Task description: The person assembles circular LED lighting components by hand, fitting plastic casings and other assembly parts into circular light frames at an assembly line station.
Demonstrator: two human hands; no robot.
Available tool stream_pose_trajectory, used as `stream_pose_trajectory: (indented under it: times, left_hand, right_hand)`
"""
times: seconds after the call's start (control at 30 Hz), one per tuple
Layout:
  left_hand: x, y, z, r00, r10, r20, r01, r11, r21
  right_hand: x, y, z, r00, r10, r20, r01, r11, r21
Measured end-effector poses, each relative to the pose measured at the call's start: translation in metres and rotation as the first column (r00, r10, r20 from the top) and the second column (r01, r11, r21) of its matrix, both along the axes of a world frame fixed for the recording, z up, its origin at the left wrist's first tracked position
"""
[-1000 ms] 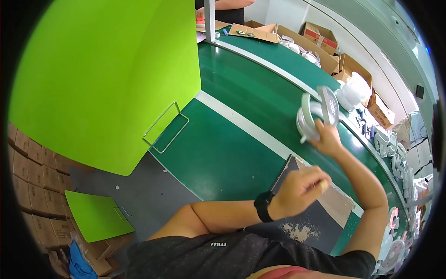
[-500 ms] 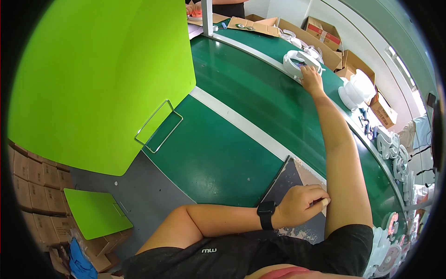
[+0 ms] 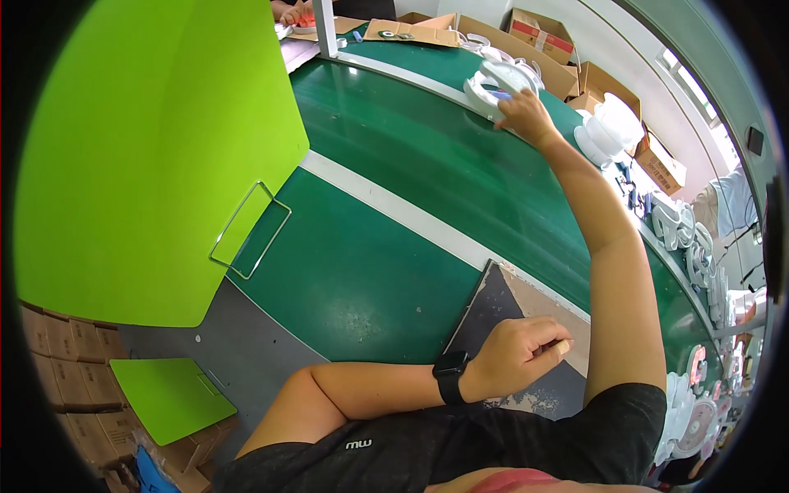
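Note:
Stretched out to the far side, my right hand (image 3: 526, 117) is at a white ring-shaped plastic part (image 3: 483, 82), its fingers closed on the near edge. The part sits tilted on the ledge behind the green belt, and a bluish patch shows inside it near my fingertips. My palm hides some of the grip. My left hand (image 3: 516, 355), with a black watch on its wrist, is curled closed above a worn dark board (image 3: 485, 308). Nothing shows between its fingers.
A large green panel (image 3: 156, 148) with a wire handle (image 3: 251, 230) stands at the left. Stacked white round parts (image 3: 608, 131) and cardboard boxes (image 3: 542, 34) line the far side. More white parts (image 3: 674, 223) lie to the right. Another person's hands (image 3: 296, 15) are at the top.
The view has shifted, so the scene sits further left. The white ring-shaped part has tipped under my right hand, showing more of its flat face. My left hand stays curled over the board.

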State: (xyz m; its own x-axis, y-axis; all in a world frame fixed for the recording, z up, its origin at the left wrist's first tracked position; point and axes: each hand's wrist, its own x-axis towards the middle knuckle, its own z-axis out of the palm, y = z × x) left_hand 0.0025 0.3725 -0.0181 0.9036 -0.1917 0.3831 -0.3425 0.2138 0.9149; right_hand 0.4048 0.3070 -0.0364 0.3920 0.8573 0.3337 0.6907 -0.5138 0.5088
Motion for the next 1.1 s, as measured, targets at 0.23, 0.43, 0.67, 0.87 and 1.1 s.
stream_pose_trajectory:
  times: [0.23, 0.43, 0.67, 0.87, 1.1]
  left_hand:
    - [0.007, -0.003, -0.007, 0.999, -0.038, -0.002, 0.038, 0.997, 0.061]
    - [0.007, -0.005, -0.014, 0.96, -0.148, -0.238, 0.14, 0.989, -0.049]
    - [0.01, -0.015, -0.026, 0.888, -0.293, -0.354, 0.315, 0.949, 0.004]
    - [0.006, -0.019, -0.024, 0.908, -0.29, -0.301, 0.326, 0.943, 0.073]
    - [0.002, -0.021, -0.026, 0.961, -0.214, -0.175, 0.24, 0.96, 0.145]
  right_hand:
    - [0.036, 0.014, 0.0, 0.829, -0.492, -0.267, 0.497, 0.866, -0.053]
    - [-0.033, 0.054, -0.009, 0.912, -0.308, -0.27, 0.359, 0.919, 0.162]
    - [-0.2, 0.018, -0.016, 0.849, 0.381, -0.367, -0.463, 0.87, -0.169]
    - [-0.276, -0.085, 0.001, 0.803, 0.18, -0.568, -0.181, 0.982, 0.055]
    - [-0.394, -0.188, -0.009, 0.746, -0.13, -0.653, 0.365, 0.9, 0.237]
